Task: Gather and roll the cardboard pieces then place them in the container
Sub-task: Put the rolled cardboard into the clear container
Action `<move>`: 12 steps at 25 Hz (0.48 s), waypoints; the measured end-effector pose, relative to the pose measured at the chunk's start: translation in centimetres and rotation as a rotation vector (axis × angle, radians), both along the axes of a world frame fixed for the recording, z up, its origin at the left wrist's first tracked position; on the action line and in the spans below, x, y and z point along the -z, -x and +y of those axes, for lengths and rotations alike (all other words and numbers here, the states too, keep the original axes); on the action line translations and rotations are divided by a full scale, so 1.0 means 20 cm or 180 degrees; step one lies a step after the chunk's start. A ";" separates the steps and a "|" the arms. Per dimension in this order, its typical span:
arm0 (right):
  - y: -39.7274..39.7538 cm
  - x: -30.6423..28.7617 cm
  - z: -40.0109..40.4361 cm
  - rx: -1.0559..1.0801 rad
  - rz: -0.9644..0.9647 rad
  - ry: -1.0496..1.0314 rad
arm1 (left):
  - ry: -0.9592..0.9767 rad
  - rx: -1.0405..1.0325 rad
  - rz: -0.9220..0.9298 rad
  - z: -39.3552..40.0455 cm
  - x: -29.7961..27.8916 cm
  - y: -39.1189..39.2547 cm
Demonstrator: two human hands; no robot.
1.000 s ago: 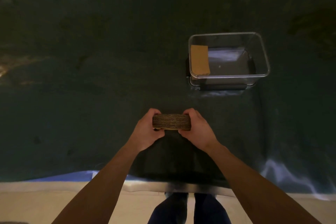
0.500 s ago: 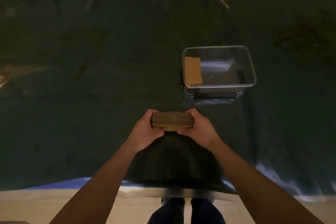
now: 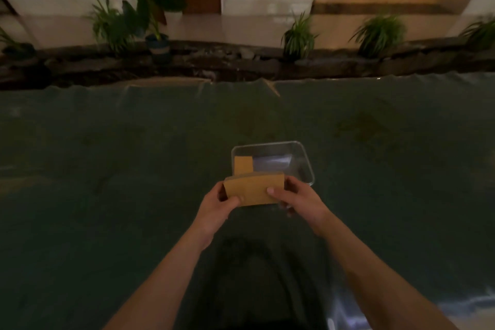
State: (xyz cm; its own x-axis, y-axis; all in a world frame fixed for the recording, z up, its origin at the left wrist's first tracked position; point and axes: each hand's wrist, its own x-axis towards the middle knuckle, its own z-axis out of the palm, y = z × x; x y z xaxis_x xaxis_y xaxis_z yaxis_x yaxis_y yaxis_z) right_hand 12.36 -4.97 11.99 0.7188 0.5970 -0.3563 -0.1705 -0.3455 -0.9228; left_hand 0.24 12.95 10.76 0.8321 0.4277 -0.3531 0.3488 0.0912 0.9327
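A stack of brown cardboard pieces [image 3: 253, 190] is held upright between both hands, its flat face turned toward me. My left hand [image 3: 214, 207] grips its left end and my right hand [image 3: 298, 201] grips its right end, thumb on the face. Just beyond the stack stands a clear plastic container [image 3: 301, 158] on the dark green cloth. One brown cardboard piece [image 3: 243, 165] leans in the container's left side. The stack hides the container's near rim.
The dark green cloth [image 3: 107, 169] covers the whole table, with wrinkles along its far edge. Beyond it run a dark rock border [image 3: 241, 64] and several potted plants [image 3: 298, 35] before a tiled floor and walls. My shadow falls on the cloth near me.
Both hands have lifted the stack and carried it forward to the container's near edge, tipping its flat face toward me. The camera has tilted up, showing the plants and wall.
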 end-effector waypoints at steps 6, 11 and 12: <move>-0.23 -0.05 -0.15 -0.0077 0.0116 0.0038 | -0.0012 0.0295 -0.0020 -0.14 -0.11 -0.22; -0.50 -0.11 -0.31 -0.0994 0.0061 0.0491 | 0.0416 0.0212 0.0195 -0.29 -0.17 -0.50; -0.56 -0.12 -0.34 -0.1097 0.0081 0.0526 | 0.0590 0.0129 0.0185 -0.32 -0.17 -0.58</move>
